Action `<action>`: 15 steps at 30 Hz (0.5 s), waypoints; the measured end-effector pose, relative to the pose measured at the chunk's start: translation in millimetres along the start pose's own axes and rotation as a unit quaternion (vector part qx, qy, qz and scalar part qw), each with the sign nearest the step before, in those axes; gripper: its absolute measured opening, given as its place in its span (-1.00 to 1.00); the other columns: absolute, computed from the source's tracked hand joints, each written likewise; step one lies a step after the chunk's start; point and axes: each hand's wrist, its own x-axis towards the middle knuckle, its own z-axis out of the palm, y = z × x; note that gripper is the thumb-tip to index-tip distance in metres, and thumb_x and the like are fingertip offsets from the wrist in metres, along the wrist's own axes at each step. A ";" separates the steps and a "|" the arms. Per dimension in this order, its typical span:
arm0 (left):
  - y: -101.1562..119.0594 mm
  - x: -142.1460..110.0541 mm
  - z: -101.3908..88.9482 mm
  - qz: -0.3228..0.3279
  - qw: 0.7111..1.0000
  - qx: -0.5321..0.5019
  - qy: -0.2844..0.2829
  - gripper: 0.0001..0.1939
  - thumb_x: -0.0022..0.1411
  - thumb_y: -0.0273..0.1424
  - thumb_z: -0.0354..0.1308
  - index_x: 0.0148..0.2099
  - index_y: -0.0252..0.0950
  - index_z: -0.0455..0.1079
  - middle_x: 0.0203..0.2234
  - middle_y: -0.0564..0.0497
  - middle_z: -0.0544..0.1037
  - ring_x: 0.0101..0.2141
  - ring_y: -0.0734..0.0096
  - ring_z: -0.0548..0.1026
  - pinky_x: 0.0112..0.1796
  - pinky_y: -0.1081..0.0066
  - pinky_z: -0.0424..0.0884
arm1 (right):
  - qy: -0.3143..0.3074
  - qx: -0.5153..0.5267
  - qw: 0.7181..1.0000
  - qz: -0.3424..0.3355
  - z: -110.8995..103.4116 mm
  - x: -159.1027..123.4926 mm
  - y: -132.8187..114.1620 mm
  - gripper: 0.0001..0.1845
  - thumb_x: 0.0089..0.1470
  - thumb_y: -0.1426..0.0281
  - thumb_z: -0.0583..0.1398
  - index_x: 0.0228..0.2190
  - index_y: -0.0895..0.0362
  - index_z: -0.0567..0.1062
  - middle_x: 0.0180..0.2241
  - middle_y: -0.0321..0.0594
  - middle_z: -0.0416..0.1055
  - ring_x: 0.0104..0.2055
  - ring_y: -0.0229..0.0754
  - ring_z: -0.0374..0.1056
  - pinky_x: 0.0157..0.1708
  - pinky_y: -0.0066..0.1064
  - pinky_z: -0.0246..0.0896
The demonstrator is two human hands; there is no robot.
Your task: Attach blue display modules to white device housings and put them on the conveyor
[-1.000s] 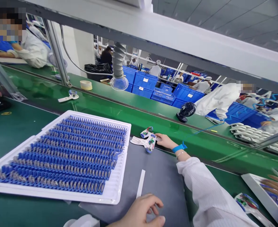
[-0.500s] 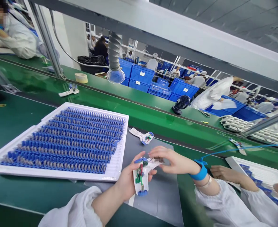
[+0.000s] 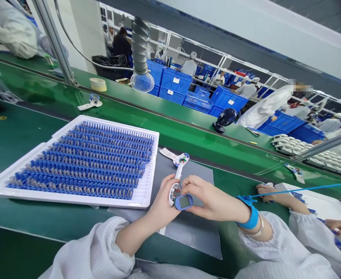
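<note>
A white infrared thermometer housing (image 3: 172, 194), its side open, is in my left hand (image 3: 160, 203), with the fingers wrapped round it. At its near end a blue-framed grey display (image 3: 184, 202) faces me. My right hand (image 3: 208, 197), with a blue strap (image 3: 250, 213) on its wrist, has fingers closed at the display's right edge. Another open thermometer half (image 3: 176, 156), with green circuit parts inside, lies just beyond my hands on the grey mat (image 3: 197, 236). To the left stands a white tray (image 3: 143, 202) with rows of small blue parts with metal tips.
A co-worker's hands (image 3: 275, 193) are at a second white tray (image 3: 329, 197) on the right. Along the back are a tape roll (image 3: 98, 84), a thermometer half (image 3: 90, 102), a fume duct (image 3: 141, 54) and a small black fan (image 3: 225, 119). White housings (image 3: 304, 151) are stacked at right.
The thermometer has been turned, so its display now faces me instead of its open circuit side. My right hand has closed in on the display end. The co-worker's hand has shifted.
</note>
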 end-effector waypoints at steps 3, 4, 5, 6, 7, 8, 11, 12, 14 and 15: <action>4.4 1.5 -3.9 -0.042 0.994 -0.081 -0.056 -0.46 -0.08 -0.47 0.19 0.00 -0.31 0.17 0.05 -0.17 0.19 0.05 0.19 0.24 0.03 0.25 0.16 | 0.022 -0.025 0.999 -0.029 -0.2 -2.7 -1.2 -0.84 0.18 0.44 0.10 -0.16 0.17 0.32 -0.19 -0.11 0.29 -0.13 -0.12 0.19 -0.11 -0.26 0.07; 5.7 1.5 -5.4 -0.074 0.984 -0.129 -0.094 -0.45 -0.10 -0.48 0.20 -0.01 -0.32 0.18 -0.05 -0.13 0.30 -0.05 0.25 0.32 -0.06 0.31 0.23 | 0.026 -0.025 0.999 -0.038 0.2 -3.5 -1.3 -0.84 0.20 0.42 0.08 -0.16 0.17 0.31 -0.20 -0.12 0.30 -0.14 -0.13 0.20 -0.11 -0.25 0.06; 6.6 1.2 -6.6 -0.114 0.966 -0.185 -0.137 -0.44 -0.14 -0.47 0.23 -0.03 -0.32 0.19 -0.17 -0.07 0.38 -0.18 0.33 0.38 -0.17 0.37 0.28 | 0.031 -0.022 0.998 -0.047 0.8 -4.3 -1.2 -0.84 0.23 0.39 0.07 -0.16 0.16 0.31 -0.21 -0.12 0.31 -0.16 -0.14 0.20 -0.12 -0.25 0.05; 6.8 0.5 -7.6 -0.153 0.941 -0.243 -0.179 -0.42 -0.19 -0.46 0.27 -0.05 -0.33 0.21 -0.29 -0.02 0.43 -0.30 0.40 0.40 -0.29 0.44 0.29 | 0.039 -0.017 0.998 -0.054 1.7 -5.0 -1.0 -0.84 0.24 0.38 0.05 -0.16 0.17 0.31 -0.21 -0.11 0.32 -0.17 -0.14 0.21 -0.12 -0.24 0.04; 6.4 -0.5 -8.2 -0.187 0.912 -0.296 -0.213 -0.40 -0.23 -0.43 0.31 -0.08 -0.33 0.22 -0.38 0.02 0.44 -0.39 0.46 0.40 -0.38 0.49 0.28 | 0.047 -0.010 0.997 -0.062 2.8 -5.6 -0.7 -0.84 0.26 0.36 0.03 -0.17 0.17 0.31 -0.22 -0.11 0.32 -0.18 -0.15 0.22 -0.13 -0.24 0.04; 5.5 -1.6 -8.4 -0.210 0.886 -0.340 -0.237 -0.38 -0.27 -0.38 0.36 -0.11 -0.34 0.24 -0.44 0.03 0.45 -0.45 0.49 0.39 -0.44 0.52 0.26 | 0.056 -0.004 0.996 -0.070 4.0 -6.1 -0.3 -0.83 0.26 0.36 0.01 -0.17 0.18 0.32 -0.23 -0.10 0.33 -0.20 -0.15 0.22 -0.14 -0.24 0.05; 1.8 -4.6 -7.1 -0.217 0.851 -0.408 -0.251 -0.32 -0.27 -0.16 0.41 -0.13 -0.36 0.25 -0.46 -0.03 0.47 -0.52 0.52 0.40 -0.51 0.56 0.27 | 0.087 -0.013 0.992 -0.093 8.6 -7.7 0.8 -0.80 0.28 0.35 0.01 -0.14 0.20 0.31 -0.21 -0.08 0.33 -0.16 -0.14 0.22 -0.14 -0.23 0.08; 0.9 -5.2 -6.3 -0.213 0.848 -0.419 -0.243 -0.31 -0.25 -0.12 0.40 -0.12 -0.35 0.25 -0.46 -0.02 0.47 -0.52 0.53 0.40 -0.52 0.57 0.28 | 0.105 -0.033 0.989 -0.103 10.3 -8.4 1.0 -0.80 0.27 0.37 0.02 -0.12 0.20 0.31 -0.18 -0.06 0.33 -0.13 -0.12 0.21 -0.13 -0.22 0.08; -0.3 -5.8 -4.8 -0.206 0.845 -0.442 -0.218 -0.31 -0.23 -0.12 0.40 -0.09 -0.32 0.25 -0.47 0.03 0.44 -0.51 0.54 0.41 -0.51 0.58 0.32 | 0.145 -0.087 0.977 -0.132 13.8 -9.7 0.9 -0.80 0.25 0.42 0.06 -0.10 0.21 0.32 -0.14 -0.06 0.34 -0.09 -0.09 0.19 -0.13 -0.21 0.09; -0.7 -5.9 -4.2 -0.205 0.845 -0.450 -0.203 -0.32 -0.22 -0.15 0.41 -0.08 -0.30 0.25 -0.48 0.06 0.42 -0.50 0.56 0.40 -0.50 0.59 0.33 | 0.161 -0.111 0.969 -0.150 15.5 -10.3 0.6 -0.82 0.24 0.45 0.09 -0.10 0.20 0.34 -0.14 -0.08 0.36 -0.09 -0.09 0.20 -0.14 -0.21 0.09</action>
